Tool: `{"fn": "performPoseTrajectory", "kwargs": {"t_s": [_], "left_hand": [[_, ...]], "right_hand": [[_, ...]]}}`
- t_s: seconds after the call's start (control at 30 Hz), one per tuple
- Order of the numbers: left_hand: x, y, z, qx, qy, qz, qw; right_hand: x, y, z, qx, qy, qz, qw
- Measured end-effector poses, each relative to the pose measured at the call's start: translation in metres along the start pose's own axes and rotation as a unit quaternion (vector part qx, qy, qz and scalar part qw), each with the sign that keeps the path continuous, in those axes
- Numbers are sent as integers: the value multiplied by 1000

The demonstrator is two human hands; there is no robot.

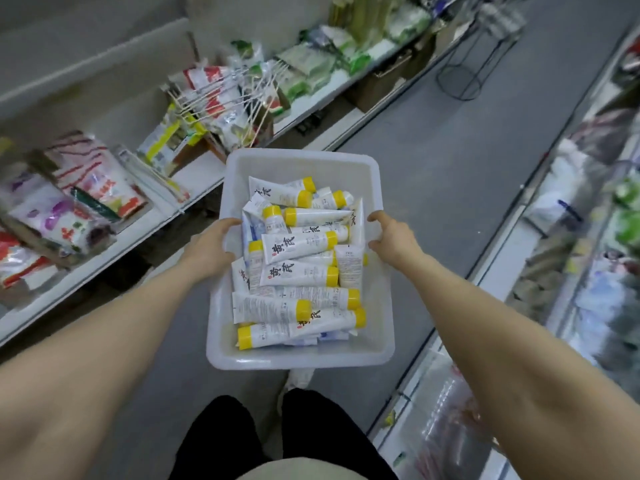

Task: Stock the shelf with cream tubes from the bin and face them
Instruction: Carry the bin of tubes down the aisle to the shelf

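Observation:
I carry a translucent white plastic bin [300, 358] in front of me, above the aisle floor. Several white cream tubes [297, 244] with yellow caps lie piled loosely inside it. My left hand [207, 249] grips the bin's left rim with the thumb over the edge. On the opposite rim, my right hand [393, 237] holds on the same way. White shelves [194, 174] run along the left of the aisle.
The left shelves hold bagged goods [93, 181], bundles of thin sticks [221, 98] and green packs [311, 67]. A black wire stand [464, 77] is on the grey floor ahead. A display case with packaged goods [568, 271] lines the right side. My legs [277, 438] are below the bin.

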State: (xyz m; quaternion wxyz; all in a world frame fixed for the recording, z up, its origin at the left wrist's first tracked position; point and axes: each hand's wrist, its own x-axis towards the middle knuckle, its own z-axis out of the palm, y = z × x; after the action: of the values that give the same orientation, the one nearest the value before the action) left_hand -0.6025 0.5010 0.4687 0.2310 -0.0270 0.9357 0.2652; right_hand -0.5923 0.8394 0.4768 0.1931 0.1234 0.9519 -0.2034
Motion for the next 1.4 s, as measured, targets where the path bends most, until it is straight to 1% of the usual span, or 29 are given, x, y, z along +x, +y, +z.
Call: {"fn": "performPoseTrajectory", "kwargs": {"t_s": [0.17, 0.3, 0.57, 0.7, 0.83, 1.0, 1.13, 1.23, 1.4], "left_hand": [[86, 120, 6, 26, -11, 77, 997], [172, 206, 12, 52, -33, 131, 989], [367, 393, 22, 127, -113, 234, 957], [454, 500, 33, 160, -113, 287, 938], [536, 606, 61, 177, -117, 310, 927], [629, 728, 96, 177, -114, 307, 928], [700, 817, 110, 158, -117, 307, 931], [766, 890, 116, 163, -122, 306, 930], [873, 1019, 125, 161, -122, 330, 922]], "right_hand": [[52, 70, -77, 19, 53, 48, 997], [106, 122, -126, 53, 74, 106, 990], [234, 216, -225, 111, 100, 213, 966], [298, 267, -277, 124, 125, 244, 954], [373, 337, -333, 140, 130, 261, 946], [478, 428, -421, 116, 128, 256, 951], [555, 481, -498, 113, 131, 253, 952], [622, 522, -551, 104, 130, 249, 954], [733, 587, -633, 101, 149, 265, 947]]}}
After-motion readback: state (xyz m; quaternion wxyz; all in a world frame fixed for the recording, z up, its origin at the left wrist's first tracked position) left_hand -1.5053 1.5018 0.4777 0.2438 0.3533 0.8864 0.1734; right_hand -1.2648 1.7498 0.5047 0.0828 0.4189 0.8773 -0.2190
